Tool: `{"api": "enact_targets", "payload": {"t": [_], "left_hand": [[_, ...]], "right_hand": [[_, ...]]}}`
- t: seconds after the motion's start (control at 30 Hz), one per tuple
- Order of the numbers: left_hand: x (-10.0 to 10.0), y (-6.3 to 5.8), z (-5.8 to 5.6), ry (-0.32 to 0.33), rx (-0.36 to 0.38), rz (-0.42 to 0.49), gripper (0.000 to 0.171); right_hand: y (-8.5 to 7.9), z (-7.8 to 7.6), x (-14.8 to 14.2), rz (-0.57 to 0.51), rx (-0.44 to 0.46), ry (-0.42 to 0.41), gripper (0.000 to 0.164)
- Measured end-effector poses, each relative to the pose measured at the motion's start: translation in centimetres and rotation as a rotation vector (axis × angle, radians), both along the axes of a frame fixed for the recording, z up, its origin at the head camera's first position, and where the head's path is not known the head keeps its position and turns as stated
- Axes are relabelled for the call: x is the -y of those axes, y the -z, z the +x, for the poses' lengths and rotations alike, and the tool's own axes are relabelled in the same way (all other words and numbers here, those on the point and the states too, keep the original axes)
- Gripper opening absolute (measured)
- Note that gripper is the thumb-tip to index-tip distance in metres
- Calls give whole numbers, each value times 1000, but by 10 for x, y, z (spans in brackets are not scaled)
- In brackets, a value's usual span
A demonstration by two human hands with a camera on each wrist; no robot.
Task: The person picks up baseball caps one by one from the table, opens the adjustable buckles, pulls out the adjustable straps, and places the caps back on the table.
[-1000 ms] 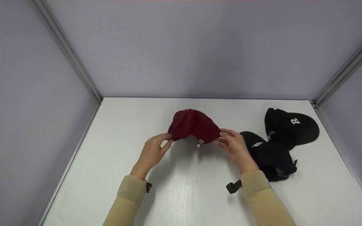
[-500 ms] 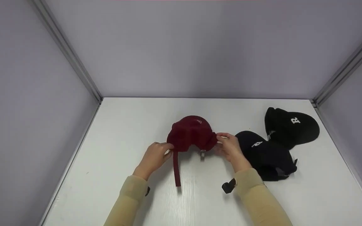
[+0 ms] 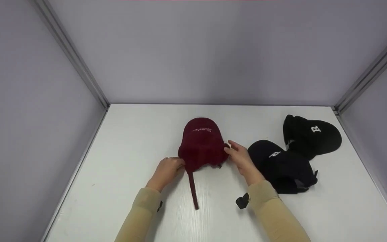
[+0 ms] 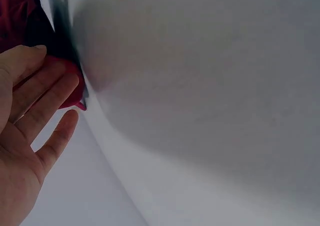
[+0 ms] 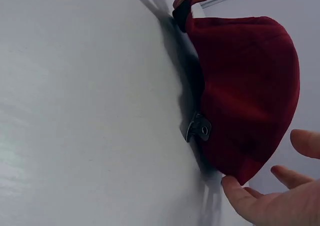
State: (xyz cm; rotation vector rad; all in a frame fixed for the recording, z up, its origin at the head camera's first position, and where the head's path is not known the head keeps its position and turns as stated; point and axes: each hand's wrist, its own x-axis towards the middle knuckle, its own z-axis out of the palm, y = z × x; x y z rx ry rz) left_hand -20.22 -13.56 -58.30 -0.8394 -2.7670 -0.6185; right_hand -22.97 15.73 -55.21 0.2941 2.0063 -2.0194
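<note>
A dark red baseball cap (image 3: 203,144) stands on the white table with its brim toward the back wall and pale lettering on the front. My left hand (image 3: 167,172) pinches its rear left edge. In the left wrist view, that hand's fingers (image 4: 50,93) lie against the red cloth. From the left edge a loose red strap (image 3: 193,191) trails toward me. My right hand (image 3: 242,159) is at the cap's right edge. The right wrist view shows a fingertip touching the lower corner, other fingers spread apart. A metal buckle (image 5: 201,128) hangs at the back opening.
To the right lies a navy cap (image 3: 286,168) with a white emblem, close to my right forearm. A black cap (image 3: 314,137) marked with a white R lies behind it, and they overlap. Grey partition walls (image 3: 193,53) enclose the table (image 3: 113,201).
The red cap has come down and tilted, so its brim and lettering now show. Its strap has dropped free on the left. My right hand's fingers have spread away from the edge.
</note>
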Motion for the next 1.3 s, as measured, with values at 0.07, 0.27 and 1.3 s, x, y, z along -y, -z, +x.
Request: {"api": "enact_targets", "payload": {"t": [0.07, 0.27, 1.3], "left_hand": [[0, 1, 1, -11, 39, -3, 6], [-7, -5, 7, -68, 31, 20, 7], [-58, -28, 11, -261, -188, -147, 45]], "right_hand": [[-1, 3, 0, 47, -13, -17, 58], [-5, 17, 1, 253, -86, -91, 59], [2, 20, 39, 253, -147, -214, 67]]}}
